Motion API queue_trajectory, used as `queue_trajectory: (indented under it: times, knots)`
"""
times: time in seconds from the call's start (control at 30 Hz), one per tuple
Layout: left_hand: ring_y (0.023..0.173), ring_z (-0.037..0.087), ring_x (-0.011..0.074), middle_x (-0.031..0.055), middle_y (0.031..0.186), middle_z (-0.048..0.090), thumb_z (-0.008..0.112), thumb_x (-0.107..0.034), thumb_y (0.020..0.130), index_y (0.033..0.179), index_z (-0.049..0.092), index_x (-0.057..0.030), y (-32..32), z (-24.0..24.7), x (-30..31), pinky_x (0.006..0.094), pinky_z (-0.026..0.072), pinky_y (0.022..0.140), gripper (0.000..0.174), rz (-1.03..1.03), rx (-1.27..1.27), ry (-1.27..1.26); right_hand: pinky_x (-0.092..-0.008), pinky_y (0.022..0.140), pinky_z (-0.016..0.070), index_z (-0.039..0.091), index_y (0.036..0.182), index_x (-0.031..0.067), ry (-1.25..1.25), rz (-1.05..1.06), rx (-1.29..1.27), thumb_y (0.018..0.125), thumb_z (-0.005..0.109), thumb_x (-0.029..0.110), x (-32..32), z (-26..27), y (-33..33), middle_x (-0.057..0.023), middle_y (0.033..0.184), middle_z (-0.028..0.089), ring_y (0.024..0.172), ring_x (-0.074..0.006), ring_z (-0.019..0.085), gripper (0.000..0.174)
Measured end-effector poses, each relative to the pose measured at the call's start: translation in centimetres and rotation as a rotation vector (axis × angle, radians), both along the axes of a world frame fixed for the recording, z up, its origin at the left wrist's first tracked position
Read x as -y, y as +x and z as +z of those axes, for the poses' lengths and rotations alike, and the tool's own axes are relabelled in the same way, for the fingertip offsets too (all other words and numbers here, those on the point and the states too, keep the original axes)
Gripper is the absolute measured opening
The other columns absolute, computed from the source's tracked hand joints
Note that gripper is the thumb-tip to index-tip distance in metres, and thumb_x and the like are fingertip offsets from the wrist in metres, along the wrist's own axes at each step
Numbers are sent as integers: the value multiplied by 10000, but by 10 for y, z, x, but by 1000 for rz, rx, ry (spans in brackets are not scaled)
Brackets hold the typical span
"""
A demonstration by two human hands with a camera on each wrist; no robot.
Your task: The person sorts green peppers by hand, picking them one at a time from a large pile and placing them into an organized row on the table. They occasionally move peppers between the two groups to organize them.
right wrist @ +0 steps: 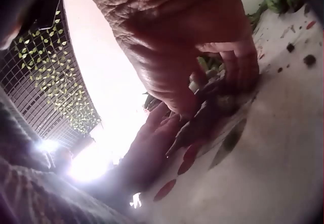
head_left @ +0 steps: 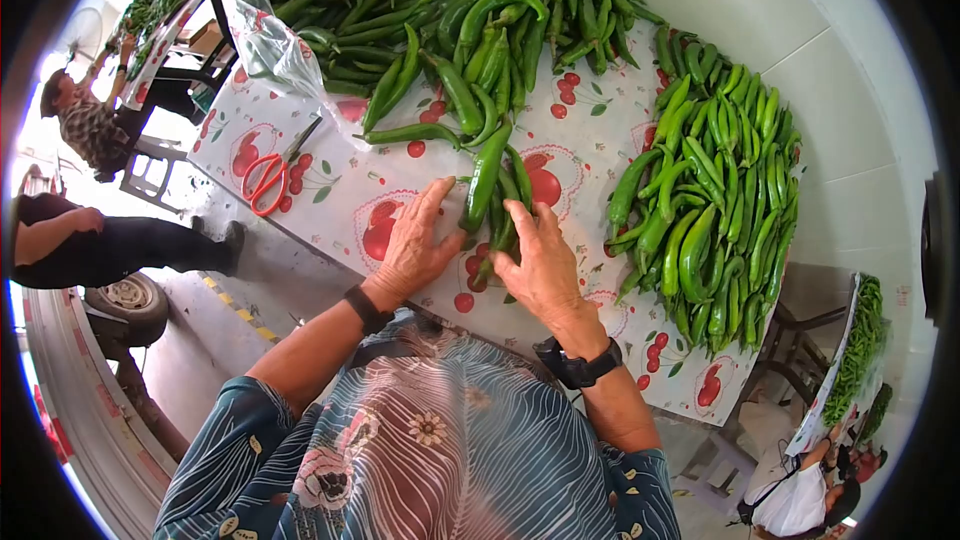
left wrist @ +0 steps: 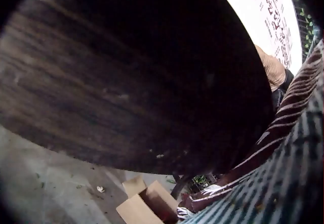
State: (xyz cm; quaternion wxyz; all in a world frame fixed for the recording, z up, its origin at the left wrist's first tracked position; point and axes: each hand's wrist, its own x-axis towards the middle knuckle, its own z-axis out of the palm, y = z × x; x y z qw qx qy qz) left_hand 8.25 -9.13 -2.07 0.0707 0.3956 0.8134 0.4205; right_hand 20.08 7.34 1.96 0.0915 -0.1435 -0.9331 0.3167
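Observation:
Several long green peppers (head_left: 484, 180) lie together near the table's front edge, between the two hands. The left hand (head_left: 415, 245) touches their left side, thumb and fingers spread along them. On their right side the right hand (head_left: 543, 265) has its fingers bent over the peppers, thumb near their lower ends. In the right wrist view the right hand (right wrist: 187, 42) arches over dark, dim peppers (right wrist: 202, 117), fingertips down by the cloth. The left wrist view shows mostly a dark surface (left wrist: 126, 77), and the left hand is hidden there.
A large pepper heap (head_left: 400, 20) with a clear plastic bag (head_left: 270, 40) covers the table's back. Rows of peppers (head_left: 720, 200) lie at the right. Red-handled scissors (head_left: 268, 183) rest at the left on the cherry-patterned cloth (head_left: 610, 110). Other people are beyond the table.

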Motion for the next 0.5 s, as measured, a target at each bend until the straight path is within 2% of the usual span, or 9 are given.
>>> queue_trajectory:
  times: [0.13, 0.23, 0.27, 0.37, 0.5]
  knots:
    - [1145, 500, 336, 150, 1331, 471, 657, -130, 764, 1389, 369, -84, 0, -6, 0, 438, 379, 973, 691, 5, -1, 64, -433, 802, 517, 531, 1201, 55, 22, 54, -84, 797, 645, 94, -32, -16, 18, -197, 1177, 545, 1006, -317, 605, 422]
    - [1190, 472, 327, 141, 1292, 511, 655, -112, 754, 1376, 400, -99, 3, 9, -5, 446, 360, 984, 672, -72, -226, -81, -420, 801, 513, 555, 1153, 47, -378, -144, -1, 811, 592, 61, -41, -7, 20, -182, 1101, 608, 954, -319, 627, 344]
    - [1202, 463, 325, 139, 1283, 517, 654, -106, 747, 1359, 418, -105, 4, 8, -5, 445, 357, 986, 656, -97, -262, -113, -418, 775, 513, 549, 1160, 61, -348, -162, -54, 813, 575, 52, -43, -7, 17, -153, 1047, 638, 890, -352, 632, 348]
    - [1230, 447, 321, 137, 1274, 525, 656, -82, 723, 1308, 468, -114, 3, 8, -7, 443, 354, 986, 615, -139, -308, -156, -426, 742, 513, 545, 1156, 66, 14, -133, -36, 823, 567, 63, -44, -14, 4, -145, 1037, 640, 876, -352, 629, 333]
    - [1219, 466, 321, 145, 1264, 527, 661, -50, 696, 1242, 511, -106, 1, 2, -6, 444, 367, 976, 569, -74, -167, -89, -442, 722, 501, 560, 1110, 76, 14, -141, -59, 836, 590, 117, -43, -19, 1, -136, 990, 634, 834, -347, 624, 279]
